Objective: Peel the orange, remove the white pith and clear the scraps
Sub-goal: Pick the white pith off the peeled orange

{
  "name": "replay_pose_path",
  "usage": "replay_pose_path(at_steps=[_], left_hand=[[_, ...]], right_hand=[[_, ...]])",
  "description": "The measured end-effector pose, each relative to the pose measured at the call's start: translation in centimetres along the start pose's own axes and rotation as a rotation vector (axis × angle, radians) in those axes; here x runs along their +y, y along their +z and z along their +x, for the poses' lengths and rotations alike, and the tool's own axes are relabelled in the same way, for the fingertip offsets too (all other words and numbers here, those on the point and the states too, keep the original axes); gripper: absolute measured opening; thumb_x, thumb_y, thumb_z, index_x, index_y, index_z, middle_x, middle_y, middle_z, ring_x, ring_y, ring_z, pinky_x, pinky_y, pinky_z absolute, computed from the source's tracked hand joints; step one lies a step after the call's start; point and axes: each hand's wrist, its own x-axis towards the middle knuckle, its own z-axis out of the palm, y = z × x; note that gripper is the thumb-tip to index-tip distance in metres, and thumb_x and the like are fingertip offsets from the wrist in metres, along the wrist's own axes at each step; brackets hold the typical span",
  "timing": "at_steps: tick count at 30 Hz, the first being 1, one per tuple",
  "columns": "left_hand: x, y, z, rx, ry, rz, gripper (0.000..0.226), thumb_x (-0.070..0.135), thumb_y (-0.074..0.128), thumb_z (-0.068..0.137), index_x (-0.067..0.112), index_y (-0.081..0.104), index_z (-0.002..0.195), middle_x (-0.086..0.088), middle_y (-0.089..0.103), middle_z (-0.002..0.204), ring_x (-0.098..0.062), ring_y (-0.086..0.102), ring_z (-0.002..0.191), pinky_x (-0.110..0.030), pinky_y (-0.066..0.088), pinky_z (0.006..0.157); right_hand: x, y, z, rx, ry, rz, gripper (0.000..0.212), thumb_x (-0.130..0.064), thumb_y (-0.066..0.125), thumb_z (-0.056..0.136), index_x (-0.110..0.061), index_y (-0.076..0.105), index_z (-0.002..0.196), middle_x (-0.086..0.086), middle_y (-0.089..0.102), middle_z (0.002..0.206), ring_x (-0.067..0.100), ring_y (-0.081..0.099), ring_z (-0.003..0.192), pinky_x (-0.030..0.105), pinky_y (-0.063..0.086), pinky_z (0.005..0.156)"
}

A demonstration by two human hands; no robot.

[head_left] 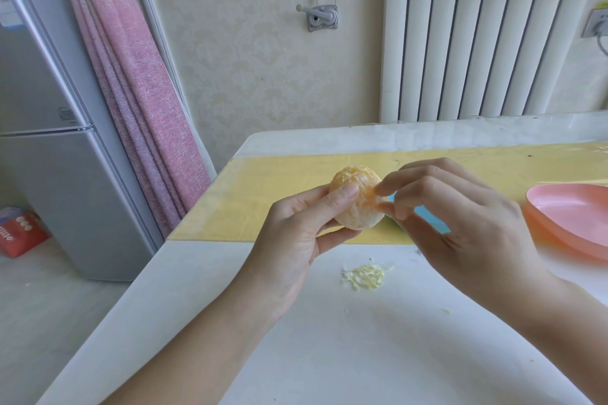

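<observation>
A peeled orange (358, 204), pale with white pith strands on its skin, is held above the table. My left hand (296, 233) grips it from the left, thumb across its front. My right hand (460, 223) comes in from the right, and its thumb and forefinger pinch at pith on the orange's right side. A small heap of white-yellow pith scraps (363, 277) lies on the white table (263, 339) below the hands.
A pink plate (579, 217) sits at the right edge on a yellow mat (263, 197). Something blue (427, 217) lies behind my right hand, mostly hidden. A fridge (59, 141) and pink curtain (138, 92) stand left of the table; a radiator (477, 29) is behind.
</observation>
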Motion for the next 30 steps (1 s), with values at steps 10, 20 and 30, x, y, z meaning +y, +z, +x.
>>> replay_pose_path(at_steps=[10,20,30], left_hand=[[-0.30,-0.18,0.03,0.007,0.021,0.094,0.024,0.033,0.065,0.078,0.018,0.079,0.090,-0.003,0.075,0.095,-0.011,0.069,0.091,-0.022,0.054,0.078],[-0.08,-0.07,0.02,0.015,-0.010,0.004,0.020,0.029,0.074,0.077,0.012,0.079,0.086,-0.007,0.075,0.095,-0.013,0.070,0.088,-0.025,0.057,0.077],[0.10,-0.50,0.11,0.012,0.019,0.102,0.025,0.033,0.066,0.078,0.014,0.079,0.090,-0.005,0.075,0.095,-0.013,0.070,0.091,-0.022,0.055,0.076]], right_hand=[[0.26,0.13,-0.17,-0.071,-0.025,-0.019,0.018,0.009,0.057,0.085,-0.001,0.058,0.070,0.003,0.064,0.084,0.027,0.058,0.080,0.025,0.043,0.070],[-0.05,0.12,-0.12,0.066,0.031,-0.016,0.018,0.003,0.066,0.082,0.000,0.055,0.068,0.005,0.061,0.080,0.024,0.055,0.073,0.022,0.041,0.066],[0.28,0.27,-0.27,0.088,-0.006,-0.006,0.013,-0.005,0.068,0.084,-0.002,0.068,0.071,-0.003,0.073,0.090,0.011,0.067,0.084,0.035,0.049,0.084]])
